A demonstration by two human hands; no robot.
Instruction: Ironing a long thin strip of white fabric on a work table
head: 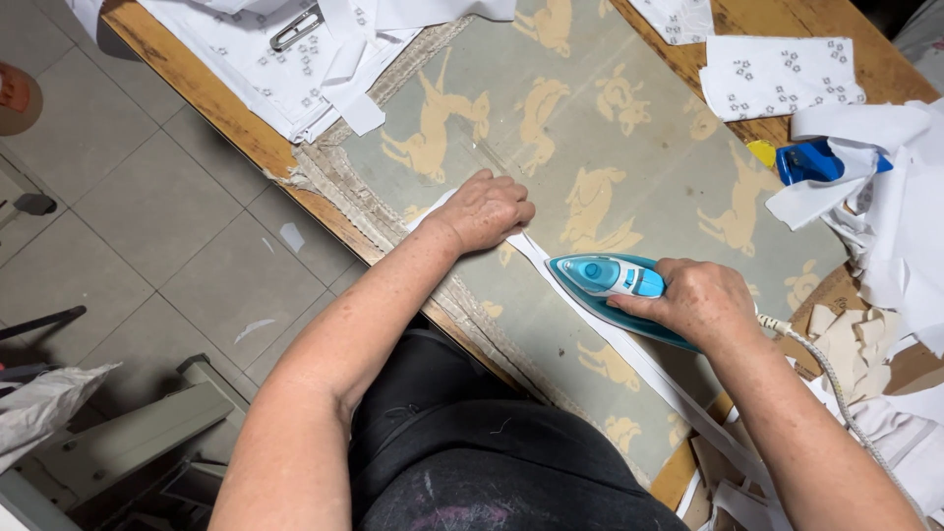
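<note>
- White fabric strip (629, 354) laid flat across the padded table cover (551, 167), running from under the left hand at centre down to the near right, where it trails off the table edge.
- Far left: grey tiled floor (167, 226) with small white scraps, beside the wooden table (197, 93) edge.
- Far left on the table: stack of white printed cloth (265, 69) with a metal clip (295, 28) lying on top.
- Centre: left hand (484, 211) resting palm down on the far end of the strip, fingers together and slightly curled, pinning it against the cover.
- Just right of that hand: teal steam iron (610, 280), soleplate down on the strip, nose aimed towards the left hand, close to it but apart.
- Right hand (700, 303) wrapped around the rear of the iron's handle, fingers closed tight.
- Braided cord (836, 379) leaving the back of the iron, curving away to the near right.
- Far right: folded white printed piece (782, 77) on bare wood; nearer, a blue and yellow object (806, 159) half hidden under loose white strips (885, 187).
- Near right: beige paper scraps (851, 339) heaped beside the cord.
</note>
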